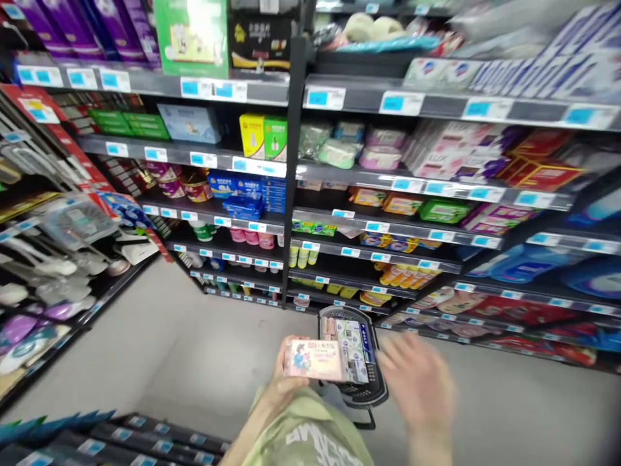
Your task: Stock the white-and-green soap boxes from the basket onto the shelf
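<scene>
My left hand (281,378) is closed around a small pink box (313,360) with a cartoon picture, held level just above a dark shopping basket (373,388). The basket stands on the floor in front of me and holds several packaged goods. My right hand (421,382) hovers to the right of the basket with its fingers spread, blurred by motion and holding nothing. A light green sleeve with white lettering covers my left arm.
Store shelves (388,181) stocked with soaps, boxes and bottles fill the wall ahead, with blue price tags along the edges. More racks of hanging goods stand on the left (58,259). A low shelf edge (121,440) lies at bottom left. Grey floor runs between.
</scene>
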Motion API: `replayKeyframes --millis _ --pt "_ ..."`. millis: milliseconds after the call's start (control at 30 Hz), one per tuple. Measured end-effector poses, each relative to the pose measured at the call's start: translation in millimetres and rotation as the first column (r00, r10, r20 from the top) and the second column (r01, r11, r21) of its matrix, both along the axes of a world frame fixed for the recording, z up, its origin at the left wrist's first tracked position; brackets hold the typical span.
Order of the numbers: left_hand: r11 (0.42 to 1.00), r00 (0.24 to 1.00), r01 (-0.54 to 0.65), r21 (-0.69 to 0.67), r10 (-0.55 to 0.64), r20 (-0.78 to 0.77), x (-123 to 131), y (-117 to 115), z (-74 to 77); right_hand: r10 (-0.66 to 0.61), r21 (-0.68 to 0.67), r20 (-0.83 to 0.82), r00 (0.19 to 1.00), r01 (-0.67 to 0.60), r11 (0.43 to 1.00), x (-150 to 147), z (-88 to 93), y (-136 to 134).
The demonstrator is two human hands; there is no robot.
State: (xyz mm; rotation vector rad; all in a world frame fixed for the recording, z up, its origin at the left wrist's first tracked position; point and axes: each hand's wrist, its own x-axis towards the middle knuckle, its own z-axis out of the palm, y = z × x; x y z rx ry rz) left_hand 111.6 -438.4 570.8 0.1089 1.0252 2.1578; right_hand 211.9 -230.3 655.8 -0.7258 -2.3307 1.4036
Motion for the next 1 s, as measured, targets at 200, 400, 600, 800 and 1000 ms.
replayKeyframes --millis 200,400,600,800,1000 --pt "0.994 0.998 0.031 -0.106 -0.037 -0.052 -7.2 -8.1 -7.6 -0.573 -0.968 0.019 0.819 0.159 0.195 -16.0 -33.3 -25.3" --pt "0.992 0.997 0.0 -0.129 -0.01 -0.079 -4.9 -5.6 -6.5 -0.346 -0.953 -0.075 0.935 0.035 0.302 -25.8 -14.7 -60.0" --pt "0.995 0.999 -0.041 -0.088 0.038 -0.035 -3.5 2.1 2.1 -0.25 -0.883 -0.176 0.952 -0.04 0.467 -25.2 -15.7 -65.8" --pt "0.995 0.993 -0.075 0.073 0.068 0.092 -5.4 4.0 -8.8 -0.176 -0.806 -0.254 0.951 -0.108 0.583 -23.3 -25.1 -63.5" --pt "0.995 0.985 -0.024 0.1 0.006 0.171 -12.5 -0.4 -21.5 -0.075 -0.647 -0.317 0.945 -0.158 0.746 -27.8 -30.2 -67.0"
